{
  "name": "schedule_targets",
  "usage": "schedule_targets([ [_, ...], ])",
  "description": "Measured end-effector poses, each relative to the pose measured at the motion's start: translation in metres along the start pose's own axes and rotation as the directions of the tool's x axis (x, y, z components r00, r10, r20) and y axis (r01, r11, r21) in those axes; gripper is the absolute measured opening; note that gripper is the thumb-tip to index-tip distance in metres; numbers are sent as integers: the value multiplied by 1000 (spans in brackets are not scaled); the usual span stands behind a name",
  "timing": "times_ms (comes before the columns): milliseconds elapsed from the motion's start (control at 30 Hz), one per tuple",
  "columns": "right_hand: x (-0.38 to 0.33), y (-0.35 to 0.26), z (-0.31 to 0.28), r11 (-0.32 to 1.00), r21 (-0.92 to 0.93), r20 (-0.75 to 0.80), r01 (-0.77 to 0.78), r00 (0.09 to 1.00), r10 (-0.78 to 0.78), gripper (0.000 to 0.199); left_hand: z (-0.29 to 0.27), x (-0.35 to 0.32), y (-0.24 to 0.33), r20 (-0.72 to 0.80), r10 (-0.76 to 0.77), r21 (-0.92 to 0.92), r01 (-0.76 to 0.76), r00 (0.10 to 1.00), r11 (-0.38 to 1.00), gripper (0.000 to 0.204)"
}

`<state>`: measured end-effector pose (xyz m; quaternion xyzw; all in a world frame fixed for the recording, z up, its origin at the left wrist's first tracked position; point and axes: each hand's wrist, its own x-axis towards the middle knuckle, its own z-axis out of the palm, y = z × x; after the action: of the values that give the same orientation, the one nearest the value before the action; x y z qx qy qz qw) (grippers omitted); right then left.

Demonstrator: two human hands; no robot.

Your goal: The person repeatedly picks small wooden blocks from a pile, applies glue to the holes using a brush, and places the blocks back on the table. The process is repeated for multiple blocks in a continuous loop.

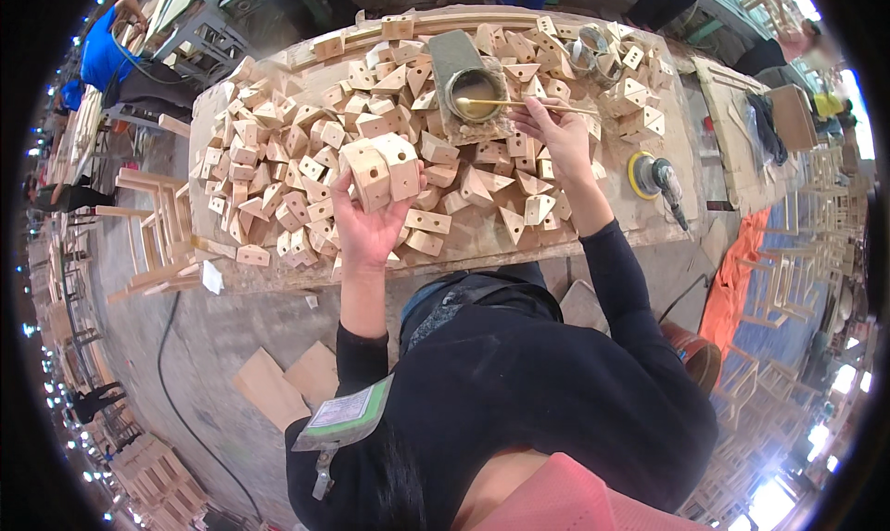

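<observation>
My left hand (367,234) is closed around a couple of pale wooden corner blocks (373,171) held side by side, their drilled holes showing. A thin wooden stick (505,102) is gripped in the fingers of my right hand (562,140). Its pale yellowish tip lies over the mouth of a round can (452,102); whether it touches anything inside is unclear. Beneath and around both hands, many similar wooden blocks (429,220) are heaped on the workbench (640,217). A grey slab (454,52) lies just behind the can.
Right of my right forearm sits a sander (653,175) with a yellow pad. Another round container (588,47) stands at the far right among blocks. Wooden chair frames (169,217) flank the bench's left end. A reddish bucket (697,350) is near my right elbow. A person in blue (105,51) works far left.
</observation>
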<state>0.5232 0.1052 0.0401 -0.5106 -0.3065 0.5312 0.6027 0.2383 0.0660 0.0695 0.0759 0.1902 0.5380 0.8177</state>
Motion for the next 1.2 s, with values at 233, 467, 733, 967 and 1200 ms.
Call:
schedule_targets([
  [233, -6, 2, -9, 993, 111, -21, -38, 999, 40, 22, 2, 14, -7, 90, -16, 49, 11, 996, 999, 63],
  [467, -5, 0, -13, 986, 135, -66, -100, 992, 109, 25, -5, 20, -11, 145, 23, 83, -35, 989, 996, 59],
  [733, -4, 6, -17, 980, 197, -55, -38, 997, 50, 16, -16, 22, -2, 209, 5, 39, -14, 978, 999, 54],
  [967, -5, 0, -17, 975, 198, -116, -100, 986, 124, 18, -26, 27, -3, 120, 7, -14, -6, 993, 1000, 52],
  [1200, -46, -43, 14, 974, 223, 21, 31, 999, -37, 13, -23, 34, -2, 126, -16, 82, 6, 992, 997, 60],
])
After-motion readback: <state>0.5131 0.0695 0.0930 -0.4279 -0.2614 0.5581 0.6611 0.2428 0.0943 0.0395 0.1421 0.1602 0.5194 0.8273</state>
